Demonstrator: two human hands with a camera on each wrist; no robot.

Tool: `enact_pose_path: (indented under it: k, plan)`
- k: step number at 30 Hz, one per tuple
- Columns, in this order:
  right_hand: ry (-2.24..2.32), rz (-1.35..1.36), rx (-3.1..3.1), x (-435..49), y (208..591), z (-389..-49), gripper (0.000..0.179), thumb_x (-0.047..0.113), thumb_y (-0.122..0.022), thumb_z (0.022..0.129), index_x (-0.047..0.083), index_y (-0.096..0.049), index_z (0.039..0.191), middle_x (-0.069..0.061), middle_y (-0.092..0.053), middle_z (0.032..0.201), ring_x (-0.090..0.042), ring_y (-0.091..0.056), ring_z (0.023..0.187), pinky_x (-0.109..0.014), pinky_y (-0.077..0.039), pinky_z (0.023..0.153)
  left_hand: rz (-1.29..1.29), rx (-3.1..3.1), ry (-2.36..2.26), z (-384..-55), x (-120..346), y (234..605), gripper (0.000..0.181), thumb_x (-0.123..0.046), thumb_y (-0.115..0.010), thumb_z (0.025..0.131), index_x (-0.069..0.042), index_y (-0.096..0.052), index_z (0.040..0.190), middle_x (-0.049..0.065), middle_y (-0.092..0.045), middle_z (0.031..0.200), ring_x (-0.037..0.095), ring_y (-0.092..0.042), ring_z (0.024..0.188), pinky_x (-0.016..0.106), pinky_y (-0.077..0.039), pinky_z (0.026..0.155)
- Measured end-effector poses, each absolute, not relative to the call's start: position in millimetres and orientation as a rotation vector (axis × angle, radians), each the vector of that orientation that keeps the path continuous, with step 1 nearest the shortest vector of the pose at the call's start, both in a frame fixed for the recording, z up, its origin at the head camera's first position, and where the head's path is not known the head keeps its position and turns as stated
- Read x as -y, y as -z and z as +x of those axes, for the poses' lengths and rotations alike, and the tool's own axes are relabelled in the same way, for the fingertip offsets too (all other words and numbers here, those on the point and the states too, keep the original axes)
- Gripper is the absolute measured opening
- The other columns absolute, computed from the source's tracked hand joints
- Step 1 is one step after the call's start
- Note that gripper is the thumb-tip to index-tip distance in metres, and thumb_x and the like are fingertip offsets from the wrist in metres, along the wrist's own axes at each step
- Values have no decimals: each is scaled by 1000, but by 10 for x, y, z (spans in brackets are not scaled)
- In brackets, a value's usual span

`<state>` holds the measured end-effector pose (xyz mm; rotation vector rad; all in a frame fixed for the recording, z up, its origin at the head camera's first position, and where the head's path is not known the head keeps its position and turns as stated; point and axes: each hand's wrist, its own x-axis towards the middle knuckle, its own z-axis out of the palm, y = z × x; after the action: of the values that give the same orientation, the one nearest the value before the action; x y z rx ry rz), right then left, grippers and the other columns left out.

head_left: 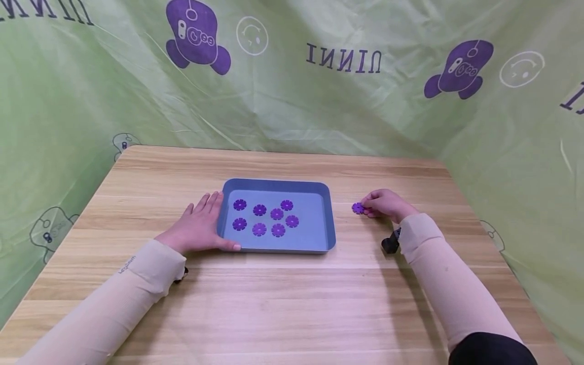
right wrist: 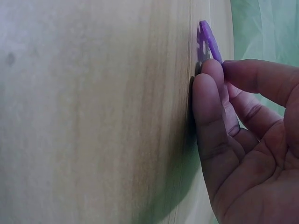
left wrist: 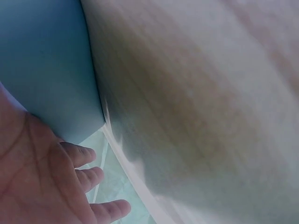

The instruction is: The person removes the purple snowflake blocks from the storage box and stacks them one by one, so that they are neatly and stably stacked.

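Green fabric (head_left: 283, 116) hangs behind and on both sides, printed with purple cartoon figures, white smiley outlines and mirrored lettering. Before it stands a wood-grain tabletop (head_left: 296, 304), seen from above. Near its middle lies a shallow blue-grey tray (head_left: 315, 218) with rounded corners. Inside, eight flat purple flower-shaped discs (head_left: 259, 229) lie spaced apart in two uneven rows, towards the left and centre; the tray's right part shows bare floor.

A person's two arms reach in from the lower corners, in beige sleeves (head_left: 137, 279). The left hand (head_left: 198, 225) rests against the tray's left side, thumb along the near rim, the other fingers extended; its grip is spread apart. In the left wrist view, the palm faces the tray's outer wall.

To the right of the tray, well clear of it, the right hand (head_left: 389, 203) has its grip clamped on a single purple disc (head_left: 357, 208), pinched by one edge between the fingertips. In the right wrist view this disc is tilted up, close over the tabletop; whether it touches the wood cannot be told. A small black device (head_left: 391, 244) sits under the right wrist.
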<state>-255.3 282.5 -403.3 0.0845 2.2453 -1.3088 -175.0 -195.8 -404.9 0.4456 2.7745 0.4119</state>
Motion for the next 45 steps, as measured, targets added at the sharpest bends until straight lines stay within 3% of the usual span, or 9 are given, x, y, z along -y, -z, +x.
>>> enact_pose_path:
  k: [20, 28, 36, 45]
  plan:
    - [1013, 38, -2445, -2724, 3998, -2575, 22, 9, -55, 106, -10, -64, 114, -11, -68, 96, -13, -61, 79, -24, -54, 72, 439, -2766, -440, -1742, 1965, 4019, 152, -86, -72, 67, 9, 1, 161, 29, -2, 168, 50, -1, 154, 71, -4, 119]
    - [980, -6, -2502, -2726, 3940, -2594, 19, 10, -59, 103, -7, -66, 106, -6, -67, 88, -13, -60, 77, -26, -52, 71, 441, -2770, -439, -1750, 1970, 4038, 154, -88, -71, 66, 9, 1, 161, 29, -2, 169, 50, 0, 154, 70, -4, 119]
    - [1026, -63, -2496, -2576, 3859, -2625, 21, 12, -54, 105, -8, -63, 105, -5, -60, 84, -16, -55, 80, -31, -50, 77, 441, -2770, -425, -1737, 1964, 4026, 153, -87, -72, 66, 10, 0, 161, 29, -1, 168, 49, 0, 154, 69, -4, 119]
    - [1132, -135, -2449, -2336, 3714, -2647, 27, 11, -52, 105, -13, -60, 113, -6, -59, 86, -18, -58, 84, -36, -55, 87, 473, -2788, -390, -1744, 1956, 4025, 154, -87, -72, 66, 11, 0, 160, 30, 4, 168, 47, 7, 154, 68, 8, 118]
